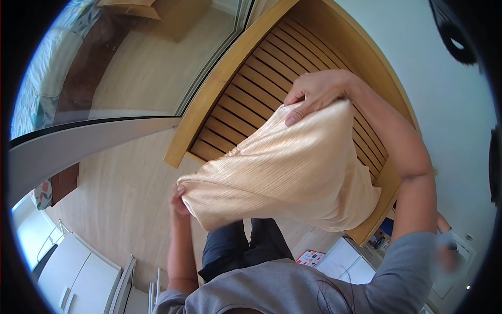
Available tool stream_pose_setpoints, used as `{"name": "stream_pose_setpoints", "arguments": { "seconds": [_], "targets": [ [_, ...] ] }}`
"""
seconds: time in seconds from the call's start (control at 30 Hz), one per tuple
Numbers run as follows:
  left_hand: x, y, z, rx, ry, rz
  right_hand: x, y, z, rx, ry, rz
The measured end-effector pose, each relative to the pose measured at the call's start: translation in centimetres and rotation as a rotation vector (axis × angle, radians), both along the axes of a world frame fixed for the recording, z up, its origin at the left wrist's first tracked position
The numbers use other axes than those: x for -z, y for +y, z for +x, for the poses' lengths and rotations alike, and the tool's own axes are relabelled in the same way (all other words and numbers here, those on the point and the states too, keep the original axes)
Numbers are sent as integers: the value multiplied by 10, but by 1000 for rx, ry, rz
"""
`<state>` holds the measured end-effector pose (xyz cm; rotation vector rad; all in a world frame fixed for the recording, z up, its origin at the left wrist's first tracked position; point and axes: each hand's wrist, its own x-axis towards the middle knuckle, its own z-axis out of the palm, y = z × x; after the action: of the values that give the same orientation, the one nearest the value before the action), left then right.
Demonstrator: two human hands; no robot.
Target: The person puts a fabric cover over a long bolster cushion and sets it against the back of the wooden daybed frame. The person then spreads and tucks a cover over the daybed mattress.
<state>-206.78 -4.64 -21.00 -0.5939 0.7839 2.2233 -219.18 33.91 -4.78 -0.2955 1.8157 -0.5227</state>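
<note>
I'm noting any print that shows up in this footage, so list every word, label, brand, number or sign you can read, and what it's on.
No text can be read anywhere in this picture.
Colourful patterned item: its marks are too small to tell whether any are letters.
Peach cloth: no lettering shows on it.

Shiny cloth with thin ridges
The frame is smooth wood; the shirt looks soft and dull.

In front of you, a honey-brown slatted wooden frame stands between a smooth pale-blue wall and a clear framed glass panel.
</note>
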Motion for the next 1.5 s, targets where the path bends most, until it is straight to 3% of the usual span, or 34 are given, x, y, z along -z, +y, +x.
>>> {"name": "stream_pose_setpoints", "arguments": {
  "seconds": [0.07,0.1,0.17,0.2,0.27,0.33,0.37,0.4,0.43,0.47,0.5,0.53,0.6,0.63,0.7,0.8,0.83,0.9,0.97,1.03,1.07,1.13,1.2,1.23,1.3,1.33,1.4,1.43,1.47,1.5],
  "targets": [
    [20,-33,-26,452,354,-169,-4,-3,12,16,104,-24],
    [19,-28,-31,455,360,-167,-7,-9,17,19,109,-22],
    [7,-9,-41,549,333,-701,-13,-29,29,-167,273,-74],
    [1,5,-45,667,506,-838,-9,-39,37,-96,311,-146],
    [23,31,-55,587,815,-864,5,-64,55,31,386,-223],
    [-17,87,-78,776,402,-342,27,-97,76,130,541,-303],
    [-36,120,-83,857,223,-313,38,-116,88,176,661,-376],
    [-56,145,-82,938,37,-285,38,-139,95,181,600,-287],
    [-78,159,-79,957,40,-283,39,-153,103,187,538,-200],
    [-97,172,-78,1156,91,-437,44,-153,110,207,544,-190],
    [-105,183,-75,1359,145,-590,51,-152,120,517,581,-410],
    [-76,177,-71,1511,534,-603,55,-140,128,747,685,-501],
    [-26,170,-55,1697,475,-612,61,-98,146,1074,1001,-576],
    [-4,168,-47,1793,449,-611,70,-66,163,1056,967,-367],
    [-31,170,-48,1301,131,-546,103,-14,217,975,809,26],
    [2,164,-61,1222,72,-449,156,39,309,869,331,492],
    [4,168,-69,1217,33,-476,165,56,334,893,326,508],
    [19,171,-86,1210,-210,-628,180,84,375,999,22,586],
    [55,160,-94,1016,6,-466,208,104,396,1050,12,613],
    [88,141,-108,1045,430,-959,244,127,418,1031,26,611],
    [107,135,-122,1063,446,-960,263,131,415,982,56,605],
    [138,135,-142,1660,1395,-1021,263,136,393,1007,-27,510],
    [128,165,-143,1994,1429,-1114,273,133,393,1128,248,424],
    [131,176,-145,2000,1469,-1107,259,134,400,1158,259,432],
    [136,199,-141,2214,1434,-1673,215,138,422,1734,752,34],
    [122,220,-120,2217,1476,-1669,211,140,444,1760,766,45],
    [96,257,-74,1794,1780,-2115,201,152,506,1748,1509,386],
    [106,274,-60,1791,1820,-2113,199,155,547,2013,1483,356],
    [131,288,-47,1653,1992,-1911,210,157,597,2148,1500,493],
    [141,305,-38,1519,2140,-1700,209,154,640,2515,1431,496]
  ]
}}
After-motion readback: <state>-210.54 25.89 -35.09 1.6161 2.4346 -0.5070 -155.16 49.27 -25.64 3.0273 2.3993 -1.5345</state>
